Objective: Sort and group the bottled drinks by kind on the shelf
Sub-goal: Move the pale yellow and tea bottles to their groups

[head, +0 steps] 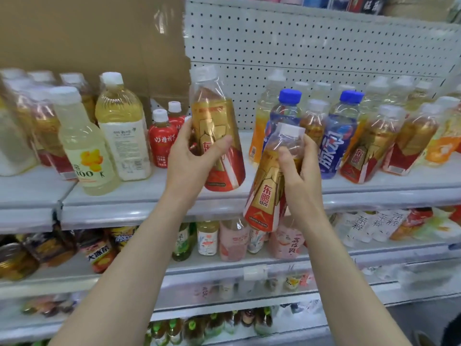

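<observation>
You were grouping gold bottles point(214, 116).
Left hand point(192, 158) and right hand point(299, 176) each gripped one; both probably belonged right of the blue bottle point(335, 146).

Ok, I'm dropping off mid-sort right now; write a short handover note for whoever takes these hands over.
Left hand grips one gold-and-red bottle, tilted, over the gap mid-shelf. Right hand grips a second gold-and-red bottle near its neck, in front of the shelf edge.
Done: both are picked up; neither is set down.
Left: place both with their kind. On the right, blue-capped bottles and an orange bottle stand mixed among shelved gold-and-red bottles; separate them.
</observation>
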The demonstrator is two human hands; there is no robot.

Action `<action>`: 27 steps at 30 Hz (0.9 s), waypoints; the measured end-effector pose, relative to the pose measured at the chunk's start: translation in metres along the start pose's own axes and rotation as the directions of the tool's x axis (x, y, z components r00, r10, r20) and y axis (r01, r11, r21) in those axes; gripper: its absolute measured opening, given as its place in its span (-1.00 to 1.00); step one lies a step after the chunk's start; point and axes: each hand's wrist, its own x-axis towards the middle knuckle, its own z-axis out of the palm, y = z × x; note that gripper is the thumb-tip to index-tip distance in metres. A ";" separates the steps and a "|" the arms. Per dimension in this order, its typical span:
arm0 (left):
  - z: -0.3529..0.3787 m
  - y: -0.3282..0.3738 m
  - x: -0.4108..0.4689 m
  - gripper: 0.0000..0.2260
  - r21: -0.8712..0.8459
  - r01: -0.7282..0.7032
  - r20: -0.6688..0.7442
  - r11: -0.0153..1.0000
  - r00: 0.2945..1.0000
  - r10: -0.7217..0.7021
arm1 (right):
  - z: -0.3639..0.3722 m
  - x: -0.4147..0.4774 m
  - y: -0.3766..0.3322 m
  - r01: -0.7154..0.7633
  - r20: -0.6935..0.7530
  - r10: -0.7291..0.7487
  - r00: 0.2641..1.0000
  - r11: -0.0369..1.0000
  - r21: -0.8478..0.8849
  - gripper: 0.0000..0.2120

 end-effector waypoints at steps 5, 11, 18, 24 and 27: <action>-0.046 0.001 -0.046 -0.35 0.002 0.131 -0.057 0.991 0.990 -0.131 | 0.026 -0.003 -0.005 0.008 0.048 -0.012 0.999 0.997 0.076 -0.52; -0.105 -0.017 -0.092 -0.46 -0.030 0.252 -0.175 0.967 0.951 -0.254 | 0.077 -0.028 -0.015 -0.058 0.209 0.029 0.978 0.989 0.135 -0.45; -0.202 -0.017 -0.124 -0.54 -0.024 0.254 -0.310 0.967 0.917 -0.249 | 0.164 -0.071 -0.045 -0.035 0.345 -0.028 0.938 0.984 0.177 -0.40; -0.312 -0.010 -0.138 -0.29 0.030 0.299 -0.353 0.954 0.896 -0.270 | 0.257 -0.115 -0.083 -0.065 0.390 -0.009 0.921 0.982 0.175 -0.55; -0.360 -0.009 -0.137 -0.27 0.058 0.295 -0.351 0.954 0.900 -0.257 | 0.297 -0.122 -0.104 -0.005 0.353 -0.061 0.934 0.983 0.181 -0.58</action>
